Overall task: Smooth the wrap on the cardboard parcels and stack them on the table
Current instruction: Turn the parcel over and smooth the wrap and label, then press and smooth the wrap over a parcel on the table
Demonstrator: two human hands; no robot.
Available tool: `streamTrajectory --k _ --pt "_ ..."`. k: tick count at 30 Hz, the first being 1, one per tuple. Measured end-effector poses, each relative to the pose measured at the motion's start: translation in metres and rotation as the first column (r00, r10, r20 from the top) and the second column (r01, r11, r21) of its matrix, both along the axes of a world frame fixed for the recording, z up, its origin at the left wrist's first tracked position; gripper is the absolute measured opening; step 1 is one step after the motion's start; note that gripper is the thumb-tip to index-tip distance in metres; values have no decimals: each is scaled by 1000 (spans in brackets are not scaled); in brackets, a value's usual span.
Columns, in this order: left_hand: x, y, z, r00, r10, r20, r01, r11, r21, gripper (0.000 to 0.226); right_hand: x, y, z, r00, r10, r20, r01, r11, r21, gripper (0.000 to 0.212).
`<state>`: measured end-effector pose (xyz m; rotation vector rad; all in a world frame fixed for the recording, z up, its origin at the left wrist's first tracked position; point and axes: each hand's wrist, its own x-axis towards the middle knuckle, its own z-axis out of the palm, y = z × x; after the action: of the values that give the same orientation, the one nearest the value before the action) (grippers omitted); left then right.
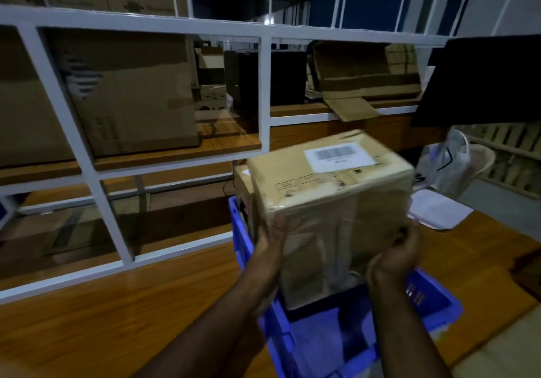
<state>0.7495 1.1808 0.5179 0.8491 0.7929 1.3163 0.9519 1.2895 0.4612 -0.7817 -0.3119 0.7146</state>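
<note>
A cardboard parcel (330, 190) wrapped in clear film, with a white barcode label on its top, is held tilted above a blue plastic crate (330, 339). My left hand (270, 249) presses flat against the parcel's left side. On the parcel's lower right edge my right hand (398, 251) is curled around the box and its loose wrap. A second cardboard parcel (241, 178) shows partly behind the first one, at the crate's far end. The crate stands on the wooden table (117, 319).
A white metal frame with glass panes (263, 90) stands along the table's far side, with large cardboard boxes (128, 90) on shelves behind it. White papers (439, 208) and a plastic bag (456, 161) lie at the right. A dark monitor (486, 82) hangs upper right.
</note>
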Motion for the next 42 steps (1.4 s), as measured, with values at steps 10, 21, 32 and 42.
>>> streamTrajectory --k 10,21,32,42 --pt "-10 25 -18 997 -1 -72 -4 998 -65 71 -11 11 -15 924 331 190 -209 855 -474 70" --pt "-11 45 -50 890 71 -450 -61 997 36 103 -18 6 -24 864 369 342 -167 852 -496 101" --pt "-20 25 -42 870 84 -486 -57 996 70 101 -24 -26 1 834 361 418 -142 871 -470 109" --pt "-125 -124 -60 758 378 -531 -315 926 209 40 -177 -198 1 626 307 717 -392 919 -51 45"
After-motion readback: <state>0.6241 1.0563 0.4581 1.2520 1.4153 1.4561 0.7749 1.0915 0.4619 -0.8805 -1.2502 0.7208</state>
